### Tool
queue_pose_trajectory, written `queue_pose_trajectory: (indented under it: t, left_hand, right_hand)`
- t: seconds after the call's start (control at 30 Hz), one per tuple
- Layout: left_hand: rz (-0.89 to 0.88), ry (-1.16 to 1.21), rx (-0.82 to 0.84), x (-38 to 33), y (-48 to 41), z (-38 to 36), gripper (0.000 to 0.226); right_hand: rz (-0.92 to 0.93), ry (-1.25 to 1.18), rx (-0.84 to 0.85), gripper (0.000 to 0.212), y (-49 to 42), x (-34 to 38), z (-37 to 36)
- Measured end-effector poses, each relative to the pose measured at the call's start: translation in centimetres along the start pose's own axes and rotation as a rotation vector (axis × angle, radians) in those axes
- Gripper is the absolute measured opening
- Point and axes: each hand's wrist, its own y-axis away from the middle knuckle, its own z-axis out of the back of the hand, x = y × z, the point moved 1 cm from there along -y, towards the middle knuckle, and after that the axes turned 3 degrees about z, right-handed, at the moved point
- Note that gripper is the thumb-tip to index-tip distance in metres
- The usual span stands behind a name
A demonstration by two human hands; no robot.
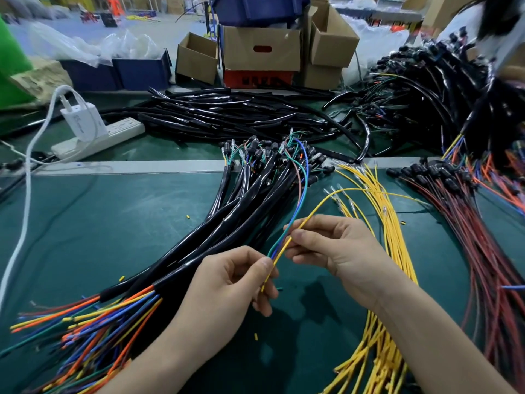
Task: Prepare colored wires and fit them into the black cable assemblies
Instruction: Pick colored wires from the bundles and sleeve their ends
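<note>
Lit brightly and evenly from overhead, cool in tone. Casts only soft shadows, darkest on the green mat [113, 223] beneath the right hand [335, 251]. Glares in white streaks along the glossy black cable assemblies [216, 237]. Reads sharp at centre. Smears into motion blur at the upper right corner. Bends outward toward the edges, bowing the metal strip [127, 167]. Washes out pale and soft far behind.
</note>
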Motion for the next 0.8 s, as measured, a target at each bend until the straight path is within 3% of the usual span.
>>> queue_pose_trajectory:
  t: [0.3, 0.8]
  left_hand:
    - [0.013, 0.005, -0.022, -0.05, 0.13, -0.07, 0.027]
    - [-0.040, -0.021, -0.039, 0.38, 0.06, -0.11, 0.022]
  right_hand:
    - [0.034, -0.036, -0.085, 0.014, -0.15, 0.45, 0.33]
    - [0.062, -0.004, -0.016, 0.007, 0.10, 1.01, 0.23]
